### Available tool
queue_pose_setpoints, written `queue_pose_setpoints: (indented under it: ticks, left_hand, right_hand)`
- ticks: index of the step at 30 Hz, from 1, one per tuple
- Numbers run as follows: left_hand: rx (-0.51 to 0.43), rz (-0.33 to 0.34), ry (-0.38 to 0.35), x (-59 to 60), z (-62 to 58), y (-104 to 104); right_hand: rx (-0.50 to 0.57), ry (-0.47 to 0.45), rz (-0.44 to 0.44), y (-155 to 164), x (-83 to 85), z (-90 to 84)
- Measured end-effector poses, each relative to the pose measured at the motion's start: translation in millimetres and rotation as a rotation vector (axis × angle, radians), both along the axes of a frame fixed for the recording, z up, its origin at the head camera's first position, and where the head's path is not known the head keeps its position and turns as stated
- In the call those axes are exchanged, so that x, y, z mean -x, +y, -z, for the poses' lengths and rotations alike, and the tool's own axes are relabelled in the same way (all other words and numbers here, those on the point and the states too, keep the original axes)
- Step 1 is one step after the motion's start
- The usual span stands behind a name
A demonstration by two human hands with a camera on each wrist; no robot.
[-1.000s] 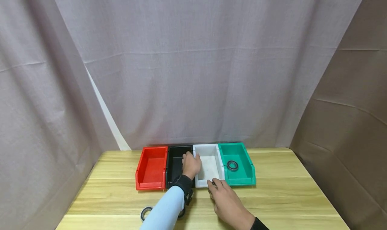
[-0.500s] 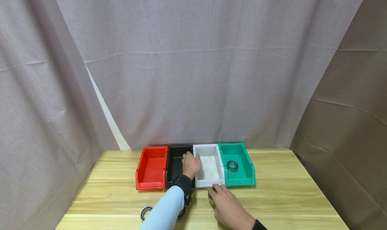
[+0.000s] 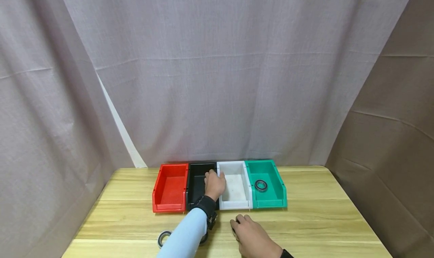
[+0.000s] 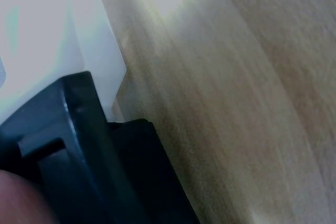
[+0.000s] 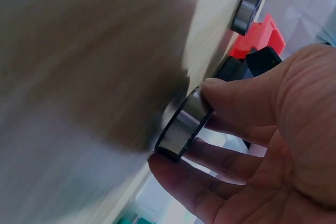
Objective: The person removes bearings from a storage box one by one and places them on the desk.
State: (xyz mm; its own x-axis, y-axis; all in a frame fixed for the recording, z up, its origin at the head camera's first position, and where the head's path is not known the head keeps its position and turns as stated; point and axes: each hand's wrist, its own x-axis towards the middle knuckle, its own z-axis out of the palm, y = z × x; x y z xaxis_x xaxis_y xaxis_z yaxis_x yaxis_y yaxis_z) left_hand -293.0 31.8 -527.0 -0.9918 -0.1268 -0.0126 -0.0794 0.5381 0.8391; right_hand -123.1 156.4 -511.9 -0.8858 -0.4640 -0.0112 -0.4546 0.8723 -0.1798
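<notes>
Right hand (image 3: pixel 252 237) pinches a metal ring (image 5: pixel 184 124) on edge, just before the white bin (image 3: pixel 235 203); left hand (image 3: pixel 214 184) grips the wall between the white and black bins.

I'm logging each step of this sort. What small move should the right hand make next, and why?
Probably lift the bearing ring off the table: the right hand already pinches it by the rim, while the left hand steadies the black bin.
</notes>
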Motion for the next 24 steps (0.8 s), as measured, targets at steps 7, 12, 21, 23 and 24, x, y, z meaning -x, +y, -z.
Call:
queue_pose_setpoints:
  ticks: [7,12,21,23,24]
  left_hand:
    - [0.013,0.002,-0.008,-0.5,-1.4,0]
    - [0.005,0.004,-0.012,-1.7,-1.9,0]
    - [-0.009,-0.003,-0.021,-1.3,-1.9,0]
    - [-0.003,-0.004,-0.015,-1.2,-1.9,0]
    - [0.003,-0.004,-0.011,-1.0,-1.8,0]
  right_hand:
    - [-0.020,0.002,0.007,-3,1.6,5.7]
    - [-0.040,-0.010,0.014,-6,2.2,5.3]
    - [-0.093,-0.035,0.030,-11,2.1,2.7]
    - [-0.102,-0.043,0.034,-11,2.3,2.8]
    - [-0.105,-0.044,0.035,-12,2.5,3.3]
